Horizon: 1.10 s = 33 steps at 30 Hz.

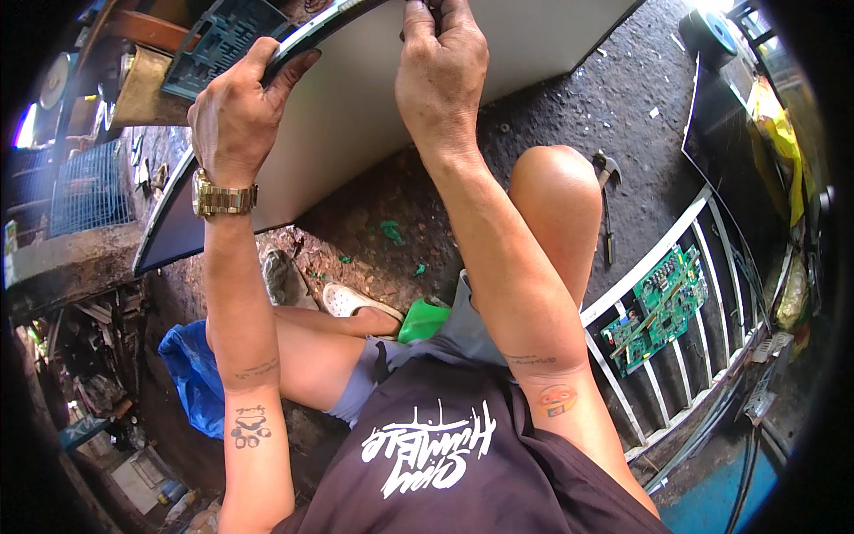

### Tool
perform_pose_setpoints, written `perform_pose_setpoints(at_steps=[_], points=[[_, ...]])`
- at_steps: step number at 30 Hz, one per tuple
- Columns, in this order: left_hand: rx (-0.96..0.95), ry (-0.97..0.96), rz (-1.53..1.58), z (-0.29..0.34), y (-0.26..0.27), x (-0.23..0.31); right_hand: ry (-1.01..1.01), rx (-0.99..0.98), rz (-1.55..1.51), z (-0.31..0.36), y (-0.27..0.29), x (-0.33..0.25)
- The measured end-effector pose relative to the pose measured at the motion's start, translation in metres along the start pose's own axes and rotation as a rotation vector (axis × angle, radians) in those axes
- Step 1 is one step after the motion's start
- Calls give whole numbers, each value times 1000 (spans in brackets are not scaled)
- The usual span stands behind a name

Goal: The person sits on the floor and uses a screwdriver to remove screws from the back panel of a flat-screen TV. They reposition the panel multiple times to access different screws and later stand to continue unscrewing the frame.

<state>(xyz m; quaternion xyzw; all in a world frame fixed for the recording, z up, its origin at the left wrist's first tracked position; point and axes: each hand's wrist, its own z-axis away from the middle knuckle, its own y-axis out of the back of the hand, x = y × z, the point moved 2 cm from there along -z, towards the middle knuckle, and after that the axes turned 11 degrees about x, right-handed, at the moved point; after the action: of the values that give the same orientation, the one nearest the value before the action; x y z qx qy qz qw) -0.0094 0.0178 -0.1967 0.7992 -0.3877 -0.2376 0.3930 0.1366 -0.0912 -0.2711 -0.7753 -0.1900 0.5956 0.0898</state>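
A large thin flat panel, pale grey on the side toward me and with a dark edge strip, stands tilted in front of me. It looks like the panel of a flat screen. My left hand, with a gold watch on its wrist, grips the upper left edge between thumb and fingers. Farther right along the same edge, my right hand is closed, its fingertips pinching at the rim. The picture's top border cuts off those fingertips and part of the panel's edge.
Right of my knee lies a hammer on the dark ground. A green circuit board rests on a white metal rack. An open tool case sits at the far left, and a blue plastic bag lies by my leg.
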Motion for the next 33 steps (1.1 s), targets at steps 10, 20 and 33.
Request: perform_pose_setpoints(at_steps=[10, 20, 33], points=[[18, 6, 11, 6, 2, 6, -464, 61, -287, -5, 1, -13], [27, -7, 18, 8, 7, 10, -798, -133, -609, -13, 12, -21], [23, 1, 37, 11, 10, 14, -205, 143, -228, 7, -11, -10]])
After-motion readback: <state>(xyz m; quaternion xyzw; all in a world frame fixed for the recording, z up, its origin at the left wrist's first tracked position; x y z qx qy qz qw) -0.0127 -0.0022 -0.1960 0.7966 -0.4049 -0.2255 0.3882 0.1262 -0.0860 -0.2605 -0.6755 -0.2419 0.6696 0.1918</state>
